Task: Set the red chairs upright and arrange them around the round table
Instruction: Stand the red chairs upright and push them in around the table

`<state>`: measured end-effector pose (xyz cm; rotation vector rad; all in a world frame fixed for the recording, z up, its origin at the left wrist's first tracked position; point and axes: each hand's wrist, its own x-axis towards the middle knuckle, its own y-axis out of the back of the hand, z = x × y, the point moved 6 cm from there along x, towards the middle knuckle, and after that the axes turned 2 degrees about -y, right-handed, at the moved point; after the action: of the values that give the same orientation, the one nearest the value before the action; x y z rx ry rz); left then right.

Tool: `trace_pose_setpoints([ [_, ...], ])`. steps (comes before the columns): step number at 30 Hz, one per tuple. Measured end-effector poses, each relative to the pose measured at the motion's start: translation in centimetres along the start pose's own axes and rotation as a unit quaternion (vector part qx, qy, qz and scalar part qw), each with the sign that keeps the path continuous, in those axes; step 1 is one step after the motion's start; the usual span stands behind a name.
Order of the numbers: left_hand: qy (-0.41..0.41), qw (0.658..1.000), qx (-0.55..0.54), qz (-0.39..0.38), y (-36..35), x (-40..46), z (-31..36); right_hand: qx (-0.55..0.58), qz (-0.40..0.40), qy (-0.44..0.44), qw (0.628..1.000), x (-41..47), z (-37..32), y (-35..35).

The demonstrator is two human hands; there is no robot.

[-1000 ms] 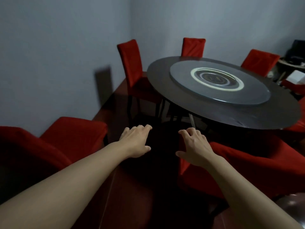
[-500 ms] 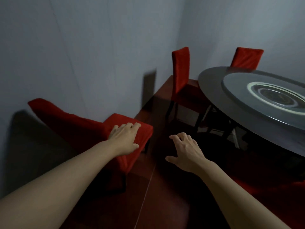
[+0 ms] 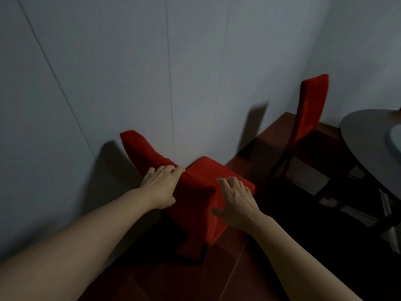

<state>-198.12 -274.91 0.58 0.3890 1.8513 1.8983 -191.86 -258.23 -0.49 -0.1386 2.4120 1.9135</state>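
Observation:
A red-covered chair (image 3: pixel 201 192) stands close to the grey wall, its backrest leaning back toward the wall at the left. My left hand (image 3: pixel 159 186) rests where the backrest meets the seat, fingers laid over the fabric. My right hand (image 3: pixel 235 199) lies on the seat's near right part with fingers spread. A second red chair (image 3: pixel 310 107) stands upright at the edge of the dark round table (image 3: pixel 368 137), which shows only at the right edge.
The grey panelled wall (image 3: pixel 152 72) runs close behind the near chair. Dark red floor tiles (image 3: pixel 195 279) lie below. Black table legs (image 3: pixel 347 192) and the far chair's dark frame fill the space to the right.
The view has swung left, away from the table. Both hands have come onto the near chair: the left moved up to the backrest base, the right landed on the seat.

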Motion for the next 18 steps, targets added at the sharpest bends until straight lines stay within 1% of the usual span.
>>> trace_pose_setpoints([
  [5, -0.023, 1.0, 0.007, 0.0, -0.8, 4.2, -6.6, -0.004, 0.013, -0.023, 1.0, 5.3, -3.7, -1.0],
  [10, -0.099, 0.994, 0.033, -0.016, -2.3, 8.8, -12.6, 0.008, 0.021, -0.1, 0.995, 9.9, -7.7, -3.3],
  [14, -0.15, 0.987, 0.048, -0.044, -3.3, 10.9, -16.4, 0.011, 0.02, -0.148, 0.989, 11.9, -10.3, -5.3],
  [18, -0.204, 0.976, 0.069, -0.043, -3.6, 13.1, -18.1, -0.04, 0.015, -0.185, 0.982, 13.7, -11.4, -6.3],
])
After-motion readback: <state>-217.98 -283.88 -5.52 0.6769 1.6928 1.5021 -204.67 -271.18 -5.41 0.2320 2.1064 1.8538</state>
